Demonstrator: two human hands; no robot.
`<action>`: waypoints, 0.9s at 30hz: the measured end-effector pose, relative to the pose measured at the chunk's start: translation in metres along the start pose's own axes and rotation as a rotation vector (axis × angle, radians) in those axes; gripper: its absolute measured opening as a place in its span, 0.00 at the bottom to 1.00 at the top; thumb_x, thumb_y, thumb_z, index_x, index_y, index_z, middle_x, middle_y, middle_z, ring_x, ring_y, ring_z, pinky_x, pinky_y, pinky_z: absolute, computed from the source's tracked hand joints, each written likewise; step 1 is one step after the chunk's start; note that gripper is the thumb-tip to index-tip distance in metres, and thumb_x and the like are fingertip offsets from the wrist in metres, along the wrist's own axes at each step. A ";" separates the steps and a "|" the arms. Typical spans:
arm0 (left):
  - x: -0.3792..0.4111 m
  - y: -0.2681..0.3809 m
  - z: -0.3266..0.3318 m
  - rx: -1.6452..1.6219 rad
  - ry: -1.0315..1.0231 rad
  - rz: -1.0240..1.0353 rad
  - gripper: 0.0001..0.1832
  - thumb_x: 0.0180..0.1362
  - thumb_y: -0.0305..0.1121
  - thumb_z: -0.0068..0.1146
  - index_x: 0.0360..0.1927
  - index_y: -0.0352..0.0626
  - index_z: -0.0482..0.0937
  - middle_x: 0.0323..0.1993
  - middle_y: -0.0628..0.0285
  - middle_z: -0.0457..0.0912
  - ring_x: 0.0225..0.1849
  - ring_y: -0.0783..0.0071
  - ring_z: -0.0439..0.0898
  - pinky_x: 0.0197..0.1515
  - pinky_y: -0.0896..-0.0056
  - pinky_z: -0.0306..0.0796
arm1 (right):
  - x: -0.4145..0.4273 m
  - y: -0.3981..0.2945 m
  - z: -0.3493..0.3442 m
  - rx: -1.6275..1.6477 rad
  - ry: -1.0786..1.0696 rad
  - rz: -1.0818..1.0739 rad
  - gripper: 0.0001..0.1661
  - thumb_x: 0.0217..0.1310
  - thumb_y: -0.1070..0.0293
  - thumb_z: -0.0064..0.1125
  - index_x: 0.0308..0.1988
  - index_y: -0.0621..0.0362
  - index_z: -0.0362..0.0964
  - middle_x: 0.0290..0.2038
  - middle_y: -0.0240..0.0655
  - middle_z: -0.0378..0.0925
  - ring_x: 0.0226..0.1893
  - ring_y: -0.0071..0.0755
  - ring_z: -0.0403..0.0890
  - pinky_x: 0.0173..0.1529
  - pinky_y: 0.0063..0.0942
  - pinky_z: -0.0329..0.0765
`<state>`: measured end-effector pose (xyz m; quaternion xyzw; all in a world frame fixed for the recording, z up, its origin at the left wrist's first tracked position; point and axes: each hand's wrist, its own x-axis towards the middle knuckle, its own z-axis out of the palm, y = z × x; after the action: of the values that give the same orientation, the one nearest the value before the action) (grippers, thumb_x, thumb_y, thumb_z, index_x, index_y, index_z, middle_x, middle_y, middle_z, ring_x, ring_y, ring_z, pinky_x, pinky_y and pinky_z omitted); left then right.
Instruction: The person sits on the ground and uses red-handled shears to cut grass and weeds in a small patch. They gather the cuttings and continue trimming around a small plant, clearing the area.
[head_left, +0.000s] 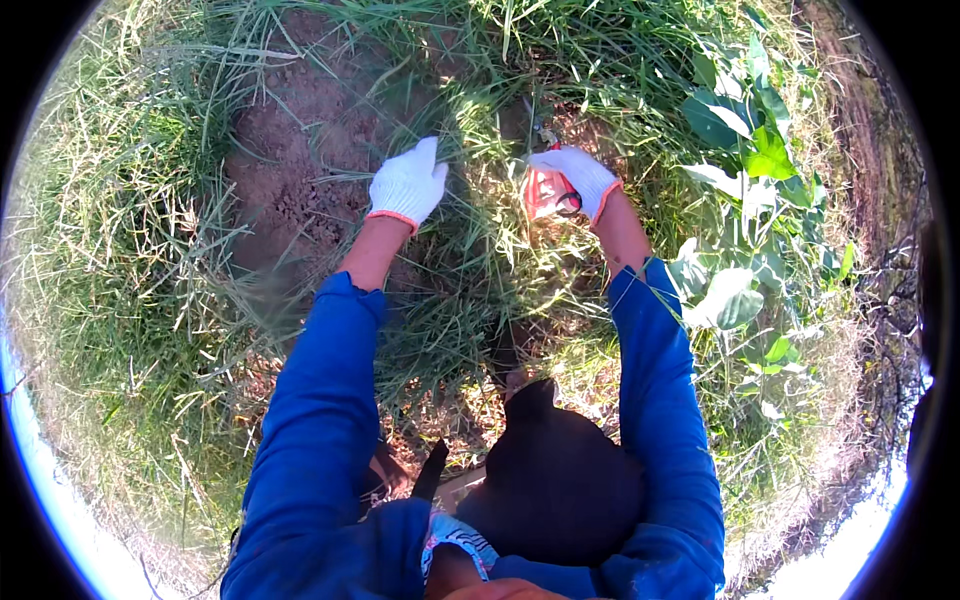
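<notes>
My left hand (407, 184), in a white knit glove with an orange cuff edge, is over cut or bent grass beside a patch of bare soil (300, 150). Its thumb stands apart from the forefinger; the other fingers are hidden, so I cannot tell whether it holds grass. To the right, my right hand (581, 176), gloved the same way, is closed around a red-handled hand tool (551, 191). A small metal part shows beyond its fingers, among the grass. Glare and the glove hide most of the tool, so its exact kind is unclear.
Long green grass (165, 187) surrounds the soil patch. A broad-leaved plant (739, 150) grows on the right. Loose grass (442, 337) lies between my forearms and my dark-clothed knee (559, 480). Dry brown ground (855, 135) runs along the far right.
</notes>
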<state>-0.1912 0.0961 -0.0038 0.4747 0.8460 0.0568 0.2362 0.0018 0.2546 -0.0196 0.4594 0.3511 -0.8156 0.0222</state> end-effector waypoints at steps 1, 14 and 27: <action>0.001 -0.005 0.002 -0.001 0.022 0.016 0.26 0.57 0.45 0.49 0.56 0.44 0.66 0.38 0.43 0.80 0.40 0.44 0.79 0.43 0.46 0.71 | 0.001 0.001 -0.004 -0.026 -0.013 0.021 0.10 0.54 0.64 0.61 0.31 0.60 0.74 0.23 0.30 0.75 0.21 0.24 0.75 0.24 0.26 0.74; 0.004 -0.007 0.028 -0.144 -0.026 -0.073 0.27 0.55 0.43 0.50 0.57 0.43 0.63 0.41 0.40 0.78 0.42 0.38 0.77 0.46 0.44 0.69 | 0.027 -0.013 -0.017 0.399 -0.113 -0.025 0.06 0.58 0.70 0.53 0.32 0.61 0.68 0.25 0.40 0.77 0.20 0.40 0.79 0.25 0.36 0.78; 0.009 -0.005 0.031 -0.195 -0.054 -0.093 0.29 0.55 0.43 0.50 0.59 0.44 0.62 0.42 0.39 0.78 0.43 0.38 0.76 0.47 0.45 0.69 | 0.039 -0.036 -0.003 -0.248 0.235 -0.014 0.07 0.55 0.66 0.56 0.29 0.57 0.73 0.20 0.33 0.74 0.15 0.27 0.71 0.16 0.24 0.67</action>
<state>-0.1846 0.0966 -0.0355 0.4111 0.8510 0.1149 0.3061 -0.0311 0.2945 -0.0308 0.5431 0.4522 -0.7068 0.0319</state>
